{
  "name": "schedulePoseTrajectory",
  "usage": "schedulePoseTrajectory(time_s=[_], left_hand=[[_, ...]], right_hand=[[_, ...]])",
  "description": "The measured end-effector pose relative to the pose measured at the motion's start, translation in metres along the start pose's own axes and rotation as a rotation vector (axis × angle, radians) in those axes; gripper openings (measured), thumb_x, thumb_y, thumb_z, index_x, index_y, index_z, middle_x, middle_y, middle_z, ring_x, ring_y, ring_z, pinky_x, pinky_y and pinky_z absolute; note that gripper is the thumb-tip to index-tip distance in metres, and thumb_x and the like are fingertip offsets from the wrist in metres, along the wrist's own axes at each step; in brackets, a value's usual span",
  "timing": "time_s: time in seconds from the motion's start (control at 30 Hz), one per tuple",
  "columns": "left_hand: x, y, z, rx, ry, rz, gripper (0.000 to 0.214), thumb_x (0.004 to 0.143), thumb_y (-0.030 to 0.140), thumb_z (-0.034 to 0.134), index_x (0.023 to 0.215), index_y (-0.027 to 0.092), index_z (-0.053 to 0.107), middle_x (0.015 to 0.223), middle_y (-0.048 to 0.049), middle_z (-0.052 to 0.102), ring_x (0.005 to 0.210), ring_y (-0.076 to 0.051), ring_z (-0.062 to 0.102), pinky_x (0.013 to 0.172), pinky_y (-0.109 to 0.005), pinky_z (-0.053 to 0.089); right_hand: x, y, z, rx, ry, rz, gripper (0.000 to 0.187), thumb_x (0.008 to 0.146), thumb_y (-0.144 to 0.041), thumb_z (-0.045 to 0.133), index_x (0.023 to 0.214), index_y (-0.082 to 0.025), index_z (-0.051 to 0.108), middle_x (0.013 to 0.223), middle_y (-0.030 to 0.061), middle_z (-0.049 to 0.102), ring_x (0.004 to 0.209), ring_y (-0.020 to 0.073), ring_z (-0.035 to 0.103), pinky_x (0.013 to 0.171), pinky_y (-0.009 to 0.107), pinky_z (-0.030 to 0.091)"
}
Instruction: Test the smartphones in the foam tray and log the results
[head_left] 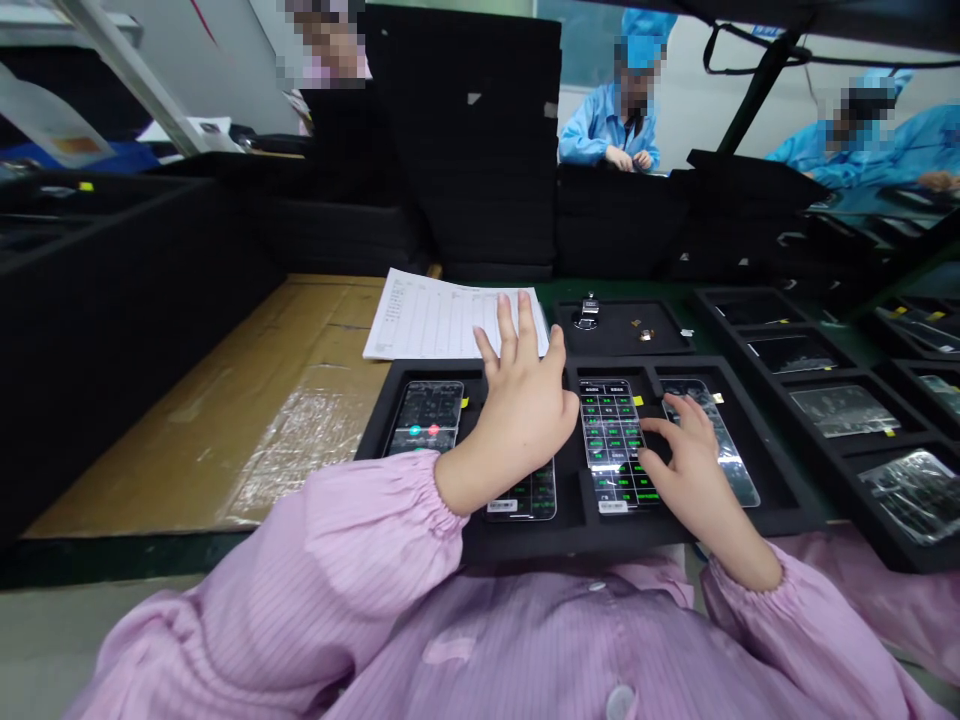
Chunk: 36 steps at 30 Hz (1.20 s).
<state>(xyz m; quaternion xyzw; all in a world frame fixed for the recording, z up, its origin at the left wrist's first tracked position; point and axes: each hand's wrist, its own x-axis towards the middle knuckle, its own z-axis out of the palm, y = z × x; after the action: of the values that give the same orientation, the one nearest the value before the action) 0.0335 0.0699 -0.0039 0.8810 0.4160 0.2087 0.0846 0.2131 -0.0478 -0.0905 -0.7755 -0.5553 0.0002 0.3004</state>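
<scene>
The right hand [694, 470] lies half open, its fingertips resting on a phone [716, 450] without visible grip. The phone's long axis runs forward in a foam tray [780, 518]. A 2nd phone [611, 440] lies just left of it, beside the fingers. The left hand [521, 415], fingers spread, holds nothing visible above a 3rd phone [529, 495].

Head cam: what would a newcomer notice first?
The bare left hand and right hand spread over smartphones in a black foam tray. Brightest is the phone between them, its screen a grid of green labels. A printed form lies just beyond the tray.
</scene>
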Motion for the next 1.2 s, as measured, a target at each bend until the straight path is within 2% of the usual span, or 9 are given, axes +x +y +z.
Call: schedulePoseTrajectory(time_s=[0.2, 0.43, 0.57, 0.73, 0.87, 0.93, 1.0, 1.1, 1.2], left_hand=[[0.000, 0.003, -0.006, 0.004, -0.029, -0.034, 0.063, 0.082, 0.009, 0.052, 0.144, 0.006, 0.043, 0.167, -0.0269, -0.001, 0.152, -0.045, -0.013, 0.118, -0.073, -0.003], [-0.002, -0.001, -0.002, -0.024, 0.046, 0.004, 0.061, 0.081, 0.009, 0.052, 0.142, 0.012, 0.045, 0.169, -0.0212, -0.001, 0.153, -0.044, -0.011, 0.117, -0.076, 0.000], [-0.001, -0.003, 0.001, -0.013, 0.033, 0.005, 0.060, 0.081, 0.009, 0.050, 0.141, 0.009, 0.046, 0.168, -0.0236, 0.000, 0.152, -0.046, -0.011, 0.116, -0.077, 0.002], [0.001, -0.007, -0.002, -0.009, 0.049, -0.004, 0.063, 0.079, 0.009, 0.052, 0.142, 0.012, 0.048, 0.169, -0.0204, 0.000, 0.153, -0.046, -0.008, 0.117, -0.077, 0.003], [-0.038, -0.010, -0.034, -0.033, 0.158, 0.060, 0.070, 0.085, 0.019, 0.050, 0.153, 0.029, 0.038, 0.171, -0.0011, -0.005, 0.153, -0.044, -0.007, 0.119, -0.074, 0.003], [-0.069, -0.017, -0.051, -0.064, 0.261, 0.122, 0.072, 0.089, 0.030, 0.047, 0.155, 0.048, 0.028, 0.169, 0.0164, -0.002, 0.155, -0.041, -0.004, 0.123, -0.068, 0.001], [-0.097, -0.031, -0.059, -0.088, 0.344, 0.108, 0.069, 0.088, 0.038, 0.047, 0.151, 0.060, 0.026, 0.166, 0.0271, 0.007, 0.155, -0.042, 0.004, 0.124, -0.066, 0.006], [-0.122, -0.059, -0.051, -0.135, 0.341, -0.075, 0.062, 0.089, 0.041, 0.045, 0.143, 0.069, 0.031, 0.160, 0.0341, 0.018, 0.153, -0.041, 0.018, 0.123, -0.070, 0.014], [-0.135, -0.084, -0.034, -0.176, 0.321, -0.242, 0.053, 0.090, 0.045, 0.048, 0.136, 0.069, 0.042, 0.157, 0.0313, 0.031, 0.148, -0.040, 0.034, 0.119, -0.075, 0.023]], right_hand=[[0.000, -0.001, 0.000, 0.012, 0.006, -0.007, 0.033, 0.079, -0.030, 0.050, 0.099, -0.015, 0.071, 0.142, 0.0201, 0.048, 0.145, 0.0417, 0.029, 0.115, 0.069, 0.025], [-0.001, -0.003, 0.000, 0.002, 0.025, -0.013, 0.032, 0.078, -0.028, 0.051, 0.101, -0.017, 0.070, 0.142, 0.0189, 0.049, 0.145, 0.0390, 0.030, 0.116, 0.067, 0.026], [0.000, -0.005, 0.000, -0.001, 0.020, -0.013, 0.030, 0.078, -0.028, 0.051, 0.098, -0.017, 0.070, 0.142, 0.0197, 0.049, 0.145, 0.0397, 0.031, 0.114, 0.068, 0.027], [-0.001, -0.015, 0.000, -0.064, 0.008, -0.013, 0.031, 0.082, -0.026, 0.049, 0.100, -0.013, 0.071, 0.145, 0.0222, 0.048, 0.147, 0.0428, 0.028, 0.115, 0.072, 0.021], [-0.006, -0.004, -0.021, -0.096, 0.169, -0.014, 0.034, 0.090, -0.027, 0.044, 0.112, -0.014, 0.066, 0.150, 0.0195, 0.046, 0.150, 0.0391, 0.023, 0.117, 0.071, 0.018], [-0.009, 0.011, -0.037, -0.078, 0.291, 0.030, 0.040, 0.091, -0.027, 0.042, 0.126, -0.015, 0.058, 0.143, 0.0183, 0.054, 0.147, 0.0353, 0.032, 0.117, 0.068, 0.022], [-0.010, 0.028, -0.049, -0.051, 0.289, 0.054, 0.046, 0.092, -0.026, 0.041, 0.136, -0.015, 0.049, 0.131, 0.0153, 0.064, 0.137, 0.0309, 0.047, 0.117, 0.064, 0.026], [-0.011, 0.042, -0.054, -0.071, 0.120, 0.010, 0.041, 0.092, -0.021, 0.036, 0.130, -0.018, 0.051, 0.123, 0.0101, 0.070, 0.133, 0.0280, 0.053, 0.119, 0.066, 0.017], [-0.010, 0.035, -0.046, -0.129, 0.093, -0.023, 0.035, 0.091, -0.018, 0.035, 0.118, -0.018, 0.056, 0.122, 0.0100, 0.070, 0.136, 0.0301, 0.050, 0.118, 0.070, 0.008]])
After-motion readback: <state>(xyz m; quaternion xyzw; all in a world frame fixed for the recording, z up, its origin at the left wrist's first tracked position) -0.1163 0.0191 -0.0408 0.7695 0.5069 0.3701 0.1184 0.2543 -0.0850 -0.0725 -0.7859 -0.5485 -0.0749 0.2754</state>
